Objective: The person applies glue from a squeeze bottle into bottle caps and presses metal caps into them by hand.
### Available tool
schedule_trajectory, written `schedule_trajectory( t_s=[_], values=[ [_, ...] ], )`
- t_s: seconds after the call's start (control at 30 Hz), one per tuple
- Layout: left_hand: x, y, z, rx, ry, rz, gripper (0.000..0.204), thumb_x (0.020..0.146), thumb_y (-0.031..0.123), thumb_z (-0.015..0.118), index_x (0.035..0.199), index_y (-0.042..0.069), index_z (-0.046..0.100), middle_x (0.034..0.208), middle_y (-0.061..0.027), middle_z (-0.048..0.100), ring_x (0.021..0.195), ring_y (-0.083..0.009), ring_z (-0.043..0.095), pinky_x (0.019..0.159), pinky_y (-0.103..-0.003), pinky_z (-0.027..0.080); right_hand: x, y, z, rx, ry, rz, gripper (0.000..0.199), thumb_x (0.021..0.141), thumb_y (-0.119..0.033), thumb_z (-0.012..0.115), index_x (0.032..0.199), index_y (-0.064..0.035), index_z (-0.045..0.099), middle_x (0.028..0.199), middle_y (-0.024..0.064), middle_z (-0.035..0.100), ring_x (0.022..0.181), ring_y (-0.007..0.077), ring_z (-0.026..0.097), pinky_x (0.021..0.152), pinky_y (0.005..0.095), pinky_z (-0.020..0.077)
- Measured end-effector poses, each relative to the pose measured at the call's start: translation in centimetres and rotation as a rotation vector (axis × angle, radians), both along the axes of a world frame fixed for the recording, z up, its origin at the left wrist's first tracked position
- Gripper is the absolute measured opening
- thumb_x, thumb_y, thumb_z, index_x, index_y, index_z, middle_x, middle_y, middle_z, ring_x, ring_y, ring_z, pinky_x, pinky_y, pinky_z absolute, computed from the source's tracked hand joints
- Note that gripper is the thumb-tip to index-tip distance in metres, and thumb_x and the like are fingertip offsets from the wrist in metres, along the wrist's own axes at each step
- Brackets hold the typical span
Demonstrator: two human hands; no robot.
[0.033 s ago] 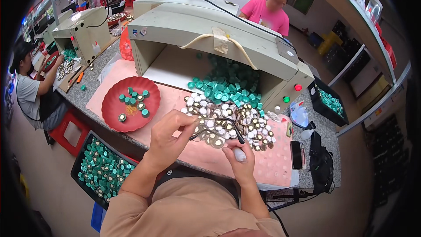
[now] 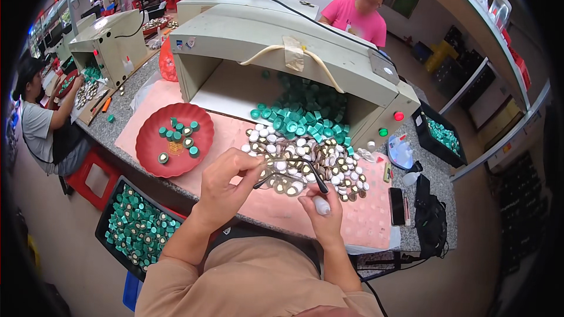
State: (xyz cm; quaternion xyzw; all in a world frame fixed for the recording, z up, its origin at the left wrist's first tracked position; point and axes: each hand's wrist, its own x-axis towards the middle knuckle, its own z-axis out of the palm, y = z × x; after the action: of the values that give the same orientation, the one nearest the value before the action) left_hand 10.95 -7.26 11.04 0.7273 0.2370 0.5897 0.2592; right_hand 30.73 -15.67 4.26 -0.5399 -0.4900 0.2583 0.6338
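Observation:
My left hand (image 2: 230, 181) pinches a pair of eyeglasses (image 2: 318, 179) by one side, over the near edge of a heap of small round pieces. The clear lenses show some pieces through them, and one dark temple tip points toward my right hand (image 2: 324, 214). That hand's fingers are closed round a small white bottle (image 2: 321, 205); whether they also touch the temple tip I cannot tell. Beyond the glasses lie the white and gold pieces (image 2: 346, 167), with green caps (image 2: 305, 120) piled behind them. At left, a red scalloped plate (image 2: 150, 149) holds several green-sided pieces.
A grey open-fronted box (image 2: 235, 29) stands over the pink mat (image 2: 276, 217). One black crate (image 2: 111, 243) of green pieces is at lower left, another (image 2: 423, 135) at right. A phone (image 2: 397, 206) and black pouch (image 2: 430, 226) lie right. Co-workers sit left and far.

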Motion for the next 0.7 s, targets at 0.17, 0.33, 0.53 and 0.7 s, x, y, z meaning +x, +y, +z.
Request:
schedule_trajectory(
  t_s=[0.17,0.33,0.53,0.7],
  values=[
    [0.3,-0.4,-0.1,-0.021,-0.010,-0.133,0.016,0.077,-0.010,0.067,0.090,-0.002,0.063,0.079,-0.0101,0.062,0.069,-0.0141,0.061,0.058,-0.024,0.050,1.2,0.2,1.5,0.117,-0.313,-0.052,0.018,0.077,-0.001,0.074,0.093,-0.0031,0.068,0.089,0.0070,0.058,0.075,0.0163,0.060,0.066,0.0277,0.0487],
    [0.4,-0.4,0.0,-0.023,-0.020,-0.190,0.015,0.078,-0.011,0.065,0.089,-0.002,0.061,0.081,-0.0097,0.060,0.069,-0.0133,0.061,0.058,-0.023,0.052,2.1,0.2,2.5,0.186,-0.528,-0.125,0.021,0.074,0.002,0.075,0.093,-0.0040,0.068,0.089,0.0087,0.060,0.074,0.0179,0.060,0.063,0.0284,0.0485],
    [1.4,-1.2,-0.4,-0.294,-0.227,-0.356,0.012,0.083,-0.009,0.062,0.093,-0.003,0.060,0.088,-0.0103,0.060,0.074,-0.0145,0.064,0.063,-0.025,0.057,3.0,-1.4,0.3,0.153,0.038,-0.050,0.012,0.079,0.004,0.069,0.089,-0.0006,0.064,0.088,0.0074,0.059,0.081,0.0157,0.059,0.072,0.0286,0.0488],
    [-1.0,-4.0,1.6,-0.454,-0.425,-0.379,0.011,0.085,-0.009,0.059,0.094,-0.004,0.056,0.091,-0.0109,0.058,0.076,-0.0151,0.063,0.063,-0.026,0.058,1.8,-2.0,5.1,0.360,0.568,0.383,0.013,0.084,-0.004,0.066,0.090,-0.0005,0.055,0.090,0.0082,0.053,0.078,0.0178,0.055,0.073,0.0320,0.0507]
  ],
)
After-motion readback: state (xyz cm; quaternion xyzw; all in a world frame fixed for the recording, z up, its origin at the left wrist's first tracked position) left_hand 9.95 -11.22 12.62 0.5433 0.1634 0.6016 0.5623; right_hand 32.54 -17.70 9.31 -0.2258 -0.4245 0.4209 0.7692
